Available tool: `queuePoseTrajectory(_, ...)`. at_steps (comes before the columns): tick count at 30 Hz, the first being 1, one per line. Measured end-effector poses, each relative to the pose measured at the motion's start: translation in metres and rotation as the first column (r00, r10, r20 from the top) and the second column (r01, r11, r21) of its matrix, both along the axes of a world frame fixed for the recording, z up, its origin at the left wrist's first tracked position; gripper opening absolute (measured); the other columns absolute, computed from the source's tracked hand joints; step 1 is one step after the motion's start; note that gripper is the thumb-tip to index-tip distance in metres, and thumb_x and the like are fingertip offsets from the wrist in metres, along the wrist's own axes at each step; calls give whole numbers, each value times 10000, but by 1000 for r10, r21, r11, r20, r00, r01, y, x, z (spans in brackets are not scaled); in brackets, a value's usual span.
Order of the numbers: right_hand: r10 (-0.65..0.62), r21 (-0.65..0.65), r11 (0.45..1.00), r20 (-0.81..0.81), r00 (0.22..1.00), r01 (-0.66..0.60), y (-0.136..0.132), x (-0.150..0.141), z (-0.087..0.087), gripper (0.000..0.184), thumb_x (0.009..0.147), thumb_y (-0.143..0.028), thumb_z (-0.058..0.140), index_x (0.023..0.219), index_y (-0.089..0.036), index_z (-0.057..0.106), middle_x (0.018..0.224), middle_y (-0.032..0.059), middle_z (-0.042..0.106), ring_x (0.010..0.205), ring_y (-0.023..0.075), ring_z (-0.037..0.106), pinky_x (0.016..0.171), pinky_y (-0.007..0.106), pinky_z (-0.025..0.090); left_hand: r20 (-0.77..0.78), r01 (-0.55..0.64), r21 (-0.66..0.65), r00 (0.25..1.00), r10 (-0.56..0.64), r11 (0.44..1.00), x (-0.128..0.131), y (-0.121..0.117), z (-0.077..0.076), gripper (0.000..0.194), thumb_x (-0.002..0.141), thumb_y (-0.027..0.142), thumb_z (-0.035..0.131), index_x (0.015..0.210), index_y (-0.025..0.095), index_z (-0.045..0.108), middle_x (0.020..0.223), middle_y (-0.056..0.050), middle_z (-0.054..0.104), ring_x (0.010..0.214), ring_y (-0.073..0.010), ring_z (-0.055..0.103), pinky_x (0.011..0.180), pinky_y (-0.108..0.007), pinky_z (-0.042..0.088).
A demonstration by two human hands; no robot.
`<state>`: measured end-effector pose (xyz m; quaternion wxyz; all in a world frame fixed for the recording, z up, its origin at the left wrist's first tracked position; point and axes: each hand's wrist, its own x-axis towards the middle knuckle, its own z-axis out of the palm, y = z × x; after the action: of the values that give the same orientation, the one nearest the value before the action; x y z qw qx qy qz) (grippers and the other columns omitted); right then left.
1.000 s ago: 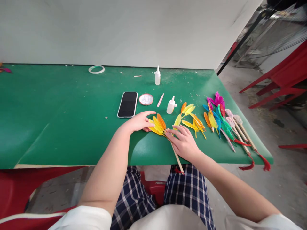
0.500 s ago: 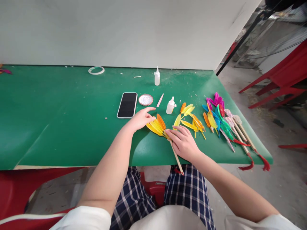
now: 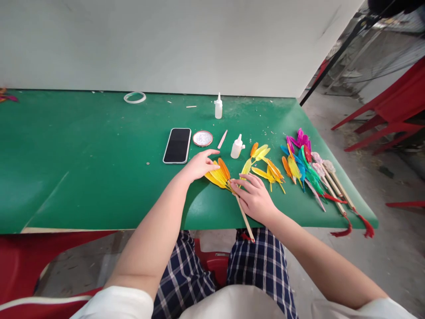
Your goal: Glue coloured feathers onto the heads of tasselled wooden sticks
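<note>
Half-built fan (image 3: 219, 173): left hand (image 3: 199, 165) flat on feathers, right hand (image 3: 254, 197) pinning stick (image 3: 245, 218), spare feathers (image 3: 265, 167) at 3 o'clock unglued

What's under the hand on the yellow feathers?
Under the left hand lie the tips of the yellow and orange feather fan on the green table. The fingers cover those tips, so anything beneath them is hidden.

Pink-purple feather scrap (image 3: 7, 96) cut off at left edge; wooden fan stick (image 3: 245, 217) upper end hidden under right hand (image 3: 254, 197); round dish (image 3: 202, 138) contents too small.
</note>
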<state>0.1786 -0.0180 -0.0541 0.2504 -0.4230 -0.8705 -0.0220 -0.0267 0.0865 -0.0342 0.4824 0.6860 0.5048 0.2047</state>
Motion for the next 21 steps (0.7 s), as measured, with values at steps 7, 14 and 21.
queuePoseTrajectory(7, 9, -15, 1000, -16, 1000, -9, 0, 2, -1, 412, 788, -110, 448, 1179, -194, 547, 1085, 70, 614, 1160, 232, 427, 977, 444, 376, 2, -21, -18, 1000, 21, 1000, 0, 0, 2, 538, 736, 306, 590, 1244, 216, 441, 693, -6, 595, 640, -143, 557, 622, -260, 416)
queuePoseTrajectory(14, 0, -5, 1000, -40, 999, 0, -1, 2, 0, 413, 790, -119, 443, 1185, -180, 544, 1084, 67, 612, 1128, 230, 442, 971, 431, 382, 17, -79, -152, 996, 83, 985, -9, 0, 12, 495, 785, 350, 536, 1252, 222, 431, 839, -70, 645, 739, -185, 618, 638, -293, 475)
queuePoseTrajectory(21, 10, 4, 1000, -36, 999, -9, -1, 3, 0, 390, 791, -131, 460, 1158, -211, 566, 1057, 70, 615, 1123, 227, 448, 958, 439, 394, 45, -15, -207, 999, 25, 978, -14, -1, 13, 600, 694, 268, 649, 1250, 207, 434, 696, -23, 612, 716, -178, 609, 629, -296, 500)
